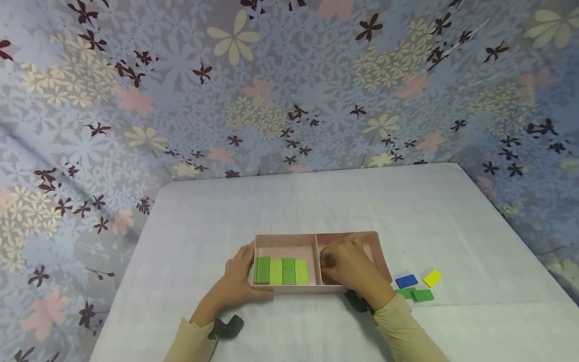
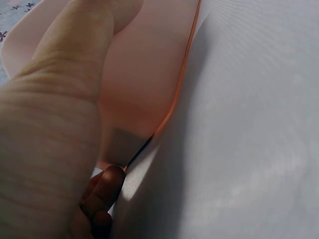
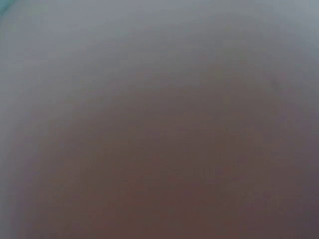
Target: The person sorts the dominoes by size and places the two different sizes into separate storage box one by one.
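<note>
A pink two-compartment box (image 1: 289,289) lies on the white-covered table. My left hand (image 1: 237,279) holds its left end, fingers along the side wall and thumb along the front wall. In the left wrist view, that thumb (image 2: 75,55) lies against the pink wall, and curled fingers show by its lower corner. Several green and yellow-green blocks (image 1: 288,271) stand in a row at the front of the left compartment. My right hand (image 1: 350,264) reaches into the right compartment near the divider (image 1: 318,259), fingers bent downward. I cannot tell what its fingertips hold. The right wrist view is only a blur.
To the right of the box lie a blue block (image 1: 406,281), a yellow block (image 1: 432,278) and two green blocks (image 1: 423,295), the green ones touching or overlapping. Flowered fabric (image 1: 280,100) hangs behind the table and along its sides. Dark wrist straps (image 1: 229,327) sit at both sleeves.
</note>
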`<state>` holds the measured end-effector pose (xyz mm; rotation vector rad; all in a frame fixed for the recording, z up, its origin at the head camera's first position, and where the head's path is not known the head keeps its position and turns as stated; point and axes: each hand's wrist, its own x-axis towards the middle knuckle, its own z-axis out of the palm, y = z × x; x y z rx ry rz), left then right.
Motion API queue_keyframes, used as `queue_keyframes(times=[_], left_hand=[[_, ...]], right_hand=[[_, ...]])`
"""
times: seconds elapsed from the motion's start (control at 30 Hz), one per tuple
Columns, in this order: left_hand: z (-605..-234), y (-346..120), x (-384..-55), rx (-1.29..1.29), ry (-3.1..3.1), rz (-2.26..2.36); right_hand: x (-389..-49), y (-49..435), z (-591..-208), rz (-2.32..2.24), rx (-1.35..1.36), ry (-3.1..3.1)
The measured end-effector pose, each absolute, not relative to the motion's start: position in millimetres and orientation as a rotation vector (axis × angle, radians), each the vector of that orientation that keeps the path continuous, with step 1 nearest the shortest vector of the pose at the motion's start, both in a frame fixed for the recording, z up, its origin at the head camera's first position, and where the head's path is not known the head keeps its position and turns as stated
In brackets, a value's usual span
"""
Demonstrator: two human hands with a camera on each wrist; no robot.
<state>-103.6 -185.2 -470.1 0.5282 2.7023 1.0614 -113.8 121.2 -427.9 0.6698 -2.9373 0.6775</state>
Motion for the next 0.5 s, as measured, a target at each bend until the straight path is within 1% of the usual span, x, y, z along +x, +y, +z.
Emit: queue_keyframes(times=[0.2, 0.5], left_hand=[[-472, -185, -103, 0.522, 2.706, 1.064], [-473, -185, -103, 0.514, 2.717, 1.040]], right_hand=[[-113, 128, -424, 0.674, 0.628, -2.837], [-100, 151, -401, 0.699, 0.467, -2.738]])
